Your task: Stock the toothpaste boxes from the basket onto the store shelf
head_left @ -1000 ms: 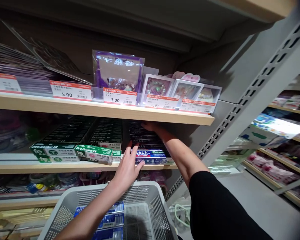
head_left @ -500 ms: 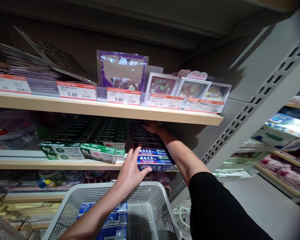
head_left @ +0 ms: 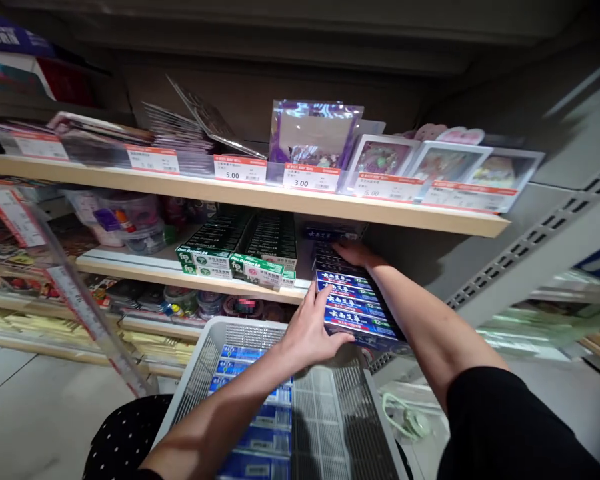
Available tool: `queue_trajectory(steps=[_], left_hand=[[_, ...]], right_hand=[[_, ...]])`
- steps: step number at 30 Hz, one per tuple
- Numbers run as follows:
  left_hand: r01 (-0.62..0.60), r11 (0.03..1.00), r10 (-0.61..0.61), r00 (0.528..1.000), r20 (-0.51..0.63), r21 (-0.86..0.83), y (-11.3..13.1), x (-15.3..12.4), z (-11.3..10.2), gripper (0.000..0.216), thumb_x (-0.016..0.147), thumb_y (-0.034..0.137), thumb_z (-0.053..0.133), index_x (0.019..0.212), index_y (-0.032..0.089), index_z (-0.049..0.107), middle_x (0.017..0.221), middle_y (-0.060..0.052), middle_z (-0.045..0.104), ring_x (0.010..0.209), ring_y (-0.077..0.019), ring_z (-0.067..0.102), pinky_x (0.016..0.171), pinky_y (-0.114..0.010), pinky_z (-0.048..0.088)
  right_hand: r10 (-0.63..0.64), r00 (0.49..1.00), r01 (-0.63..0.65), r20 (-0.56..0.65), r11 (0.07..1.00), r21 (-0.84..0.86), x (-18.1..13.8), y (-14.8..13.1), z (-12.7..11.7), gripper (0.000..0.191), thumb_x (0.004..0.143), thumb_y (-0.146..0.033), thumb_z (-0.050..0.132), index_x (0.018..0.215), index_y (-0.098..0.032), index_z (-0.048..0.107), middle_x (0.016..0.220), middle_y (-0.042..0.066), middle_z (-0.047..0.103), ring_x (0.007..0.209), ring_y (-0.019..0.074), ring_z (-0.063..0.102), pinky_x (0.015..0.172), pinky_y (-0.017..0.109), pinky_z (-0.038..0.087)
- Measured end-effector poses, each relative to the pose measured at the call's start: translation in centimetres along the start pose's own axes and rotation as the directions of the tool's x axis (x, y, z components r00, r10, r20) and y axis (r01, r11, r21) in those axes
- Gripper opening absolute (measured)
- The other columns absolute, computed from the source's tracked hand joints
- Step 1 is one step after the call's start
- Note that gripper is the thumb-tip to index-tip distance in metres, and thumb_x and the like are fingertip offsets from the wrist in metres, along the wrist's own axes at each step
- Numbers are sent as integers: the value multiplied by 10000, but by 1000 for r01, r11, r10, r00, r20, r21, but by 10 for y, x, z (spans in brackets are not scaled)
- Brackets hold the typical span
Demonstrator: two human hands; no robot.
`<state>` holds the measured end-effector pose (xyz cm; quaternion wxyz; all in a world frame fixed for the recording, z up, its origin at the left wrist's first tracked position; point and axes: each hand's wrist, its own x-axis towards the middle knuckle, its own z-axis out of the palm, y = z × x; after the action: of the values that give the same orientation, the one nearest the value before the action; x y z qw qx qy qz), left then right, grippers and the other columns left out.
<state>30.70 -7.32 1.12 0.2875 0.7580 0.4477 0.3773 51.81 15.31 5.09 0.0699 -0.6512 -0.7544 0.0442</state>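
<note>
A row of blue toothpaste boxes [head_left: 357, 300] juts out over the front edge of the lower shelf. My left hand [head_left: 316, 328] grips its front left end, the thumb under the front box and the fingers along the side. Deeper on the shelf, my right hand [head_left: 356, 253] is closed round the far end of the same row; some of its fingers are hidden behind the boxes. Below my hands stands a grey plastic basket [head_left: 375, 413]. More blue toothpaste boxes [head_left: 265, 440] lie in a column on its left side, partly covered by my left forearm.
Green and white toothpaste boxes [head_left: 255, 270] stand in rows left of my hands. Overhead, a wooden-edged shelf [head_left: 300, 200] carries price tags and packaged trinkets. A grey slotted upright [head_left: 500, 267] rises on the right. Clear tubs [head_left: 135, 220] sit further left.
Both hands have drawn the row of blue boxes forward, out past the shelf edge over the basket. The view has shifted left and back, showing more of the basket and its boxes.
</note>
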Motion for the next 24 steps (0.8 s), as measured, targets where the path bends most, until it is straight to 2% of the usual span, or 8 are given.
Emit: queue_trajectory(steps=[3,7,10,14,17,20,24], left_hand=[[-24,999,25,1000,14,-43,15,-31,-7,985,672,456,772,1482,243,254,1579,-151,192,1441,-351,229,1154,-520,270],[-71,995,74,996,48,-65,30,-81,-28,940,700,451,751,1472,229,261,1578,-153,187,1436,-359,233,1136,-532,297],[-99,994,102,992,70,-49,34,-123,-48,908,727,456,727,1470,230,256,1576,-153,197,1442,-354,220,1130,-540,303],[-108,994,109,991,77,-14,29,-183,-72,887,753,448,708,1478,258,235,1584,-138,179,1453,-354,185,1125,-560,296],[-75,997,72,995,71,36,13,-228,-91,896,769,458,693,1495,281,198,1592,-131,159,1443,-361,216,1107,-549,327],[-19,994,14,999,52,103,-19,-268,-108,877,790,452,675,1501,292,186,1594,-124,156,1436,-353,242,1099,-521,350],[71,985,-78,996,38,160,-67,-297,-123,814,814,421,651,1490,264,227,1579,-137,207,1437,-335,252,1102,-510,349]], right_hand=[[60,998,-60,4,998,-11,-39,-14,-5,581,951,-580,304,1210,-200,659,1307,113,615,1158,306,593,962,381,451],[163,986,-161,29,986,-44,-96,-42,-11,592,944,-574,302,1190,-180,668,1273,127,633,1104,311,619,926,369,464],[179,983,-175,37,981,-79,-138,-72,-13,598,948,-543,288,1172,-143,673,1220,154,658,1086,323,623,898,373,470],[165,986,-164,4,983,-77,-180,-121,-6,570,954,-530,285,1165,-166,670,1214,126,669,1076,310,620,905,362,457],[133,991,-133,-18,990,-43,-198,-165,16,584,959,-550,271,1169,-169,662,1221,121,666,1086,308,611,919,355,442],[51,999,-51,13,999,11,-204,-216,54,598,967,-559,236,1180,-183,649,1211,108,670,1058,292,620,909,350,440],[-51,998,51,44,999,-12,-209,-274,113,574,981,-496,229,1158,-128,632,1178,161,665,1051,313,612,908,394,425]])
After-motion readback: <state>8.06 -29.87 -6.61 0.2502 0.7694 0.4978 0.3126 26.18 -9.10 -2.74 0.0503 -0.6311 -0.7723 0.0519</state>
